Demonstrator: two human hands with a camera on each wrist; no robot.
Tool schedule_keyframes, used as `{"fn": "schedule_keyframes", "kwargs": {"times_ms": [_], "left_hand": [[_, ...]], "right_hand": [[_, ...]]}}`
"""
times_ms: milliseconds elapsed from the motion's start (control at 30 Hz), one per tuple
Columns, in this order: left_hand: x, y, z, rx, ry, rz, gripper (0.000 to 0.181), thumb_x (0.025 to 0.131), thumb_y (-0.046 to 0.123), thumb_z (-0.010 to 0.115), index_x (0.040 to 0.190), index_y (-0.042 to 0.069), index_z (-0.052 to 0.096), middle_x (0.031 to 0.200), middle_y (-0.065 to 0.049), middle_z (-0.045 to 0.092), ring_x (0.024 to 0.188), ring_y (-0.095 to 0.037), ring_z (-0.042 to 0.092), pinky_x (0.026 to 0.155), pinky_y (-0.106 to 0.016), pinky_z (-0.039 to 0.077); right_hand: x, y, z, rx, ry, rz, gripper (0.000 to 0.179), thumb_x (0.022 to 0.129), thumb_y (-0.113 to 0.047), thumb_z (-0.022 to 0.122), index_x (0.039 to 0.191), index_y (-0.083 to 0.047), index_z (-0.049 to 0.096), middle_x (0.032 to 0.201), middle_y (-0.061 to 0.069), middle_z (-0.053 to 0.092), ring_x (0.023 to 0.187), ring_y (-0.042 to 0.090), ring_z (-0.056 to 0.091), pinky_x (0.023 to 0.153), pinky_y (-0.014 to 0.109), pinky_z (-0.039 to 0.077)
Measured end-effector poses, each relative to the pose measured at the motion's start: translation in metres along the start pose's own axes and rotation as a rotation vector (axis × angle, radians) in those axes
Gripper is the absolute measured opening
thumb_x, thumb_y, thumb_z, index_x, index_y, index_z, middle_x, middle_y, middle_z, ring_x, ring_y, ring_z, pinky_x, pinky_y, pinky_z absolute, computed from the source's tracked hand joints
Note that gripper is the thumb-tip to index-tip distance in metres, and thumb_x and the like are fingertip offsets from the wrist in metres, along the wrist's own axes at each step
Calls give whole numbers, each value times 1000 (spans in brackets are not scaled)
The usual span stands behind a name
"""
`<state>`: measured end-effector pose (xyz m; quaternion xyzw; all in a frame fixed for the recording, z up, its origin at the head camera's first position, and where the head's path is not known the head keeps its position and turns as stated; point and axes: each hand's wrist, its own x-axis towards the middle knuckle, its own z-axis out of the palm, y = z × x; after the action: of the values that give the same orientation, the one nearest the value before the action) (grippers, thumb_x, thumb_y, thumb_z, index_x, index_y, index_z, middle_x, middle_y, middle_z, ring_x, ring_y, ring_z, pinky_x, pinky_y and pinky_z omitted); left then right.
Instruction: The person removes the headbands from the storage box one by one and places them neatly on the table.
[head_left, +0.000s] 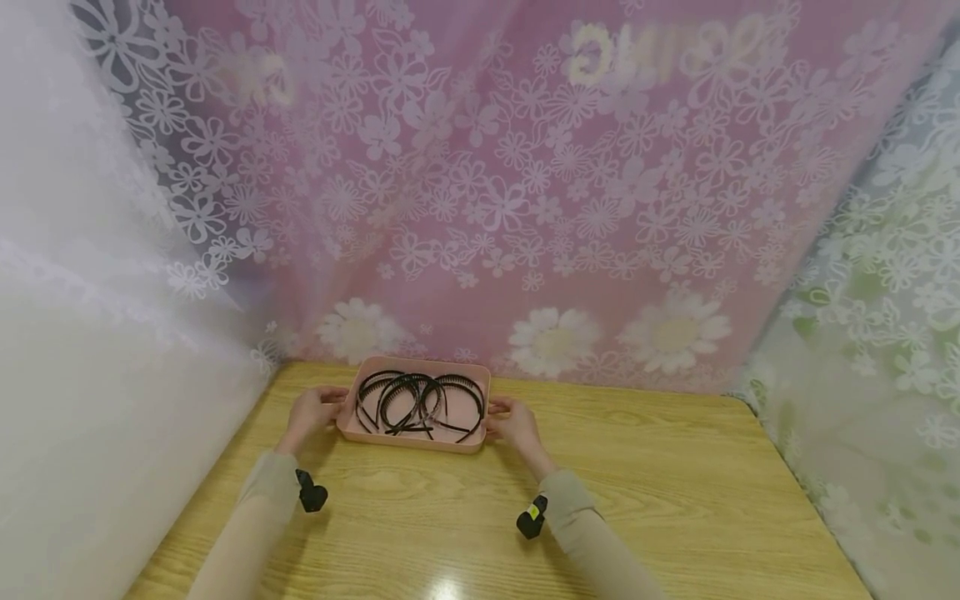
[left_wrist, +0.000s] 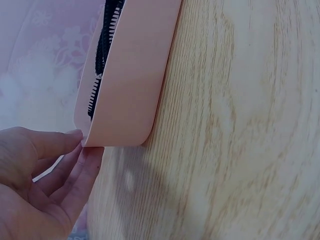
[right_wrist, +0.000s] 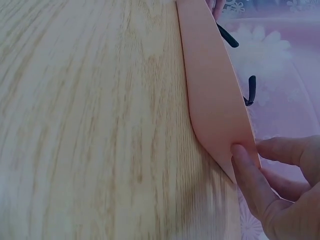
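A shallow pink tray point(head_left: 408, 443) sits toward the back of the table, holding several black headbands point(head_left: 411, 430) that overlap one another. Comb-like teeth point(left_wrist: 93, 97) show along a headband in the left wrist view. My left hand point(head_left: 309, 414) pinches the rim at the tray's left end, with a fingertip on the edge and other fingers against the outside. At the opposite end, my right hand point(head_left: 517, 423) grips the rim between thumb and fingers; the thumb point(right_wrist: 242, 160) presses on the outer wall. Two dark headband ends poke above the rim in the right wrist view.
The wood-grain table point(head_left: 675, 483) extends in front of the tray and to its right. Behind it hangs a pink floral curtain point(head_left: 465, 208), close to the tray's back side. Pale sheets of cloth flank the table, a white one point(head_left: 97, 375) on the left.
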<state>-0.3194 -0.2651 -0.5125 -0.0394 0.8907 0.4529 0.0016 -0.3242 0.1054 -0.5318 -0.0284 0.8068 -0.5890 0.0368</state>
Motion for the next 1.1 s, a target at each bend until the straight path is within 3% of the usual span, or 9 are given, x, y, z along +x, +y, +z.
{"fn": "schedule_keyframes", "kwargs": {"times_ms": [267, 533, 800, 1100], "left_hand": [[5, -6, 2, -7, 13, -31, 33, 102, 5, 59, 132, -4, 64, 129, -26, 65, 102, -35, 69, 75, -38, 61], [0, 0, 6, -27, 2, -36, 32, 102, 6, 59, 133, -4, 64, 129, -27, 65, 98, -34, 71, 79, -42, 60], [-2, 3, 12, -64, -3, -11, 33, 102, 4, 60, 133, -6, 63, 127, -28, 65, 101, -37, 71, 79, -43, 60], [-6, 11, 20, -119, -11, -31, 34, 101, 3, 59, 134, -7, 62, 126, -28, 65, 104, -37, 70, 79, -40, 60]], "right_hand": [[0, 1, -1, -46, 4, -9, 46, 90, 7, 70, 135, 8, 60, 117, 26, 67, 85, 33, 74, 71, 43, 62], [1, 4, -5, -63, 11, 5, 45, 90, 5, 69, 135, 7, 61, 118, 25, 67, 82, 27, 74, 69, 39, 62], [0, 5, -14, -81, 26, 9, 45, 90, 4, 71, 135, 4, 63, 118, 24, 68, 85, 29, 74, 71, 40, 62], [0, 10, -23, -68, 32, 39, 45, 90, 4, 70, 135, 5, 62, 119, 24, 67, 82, 26, 74, 70, 38, 62]]}}
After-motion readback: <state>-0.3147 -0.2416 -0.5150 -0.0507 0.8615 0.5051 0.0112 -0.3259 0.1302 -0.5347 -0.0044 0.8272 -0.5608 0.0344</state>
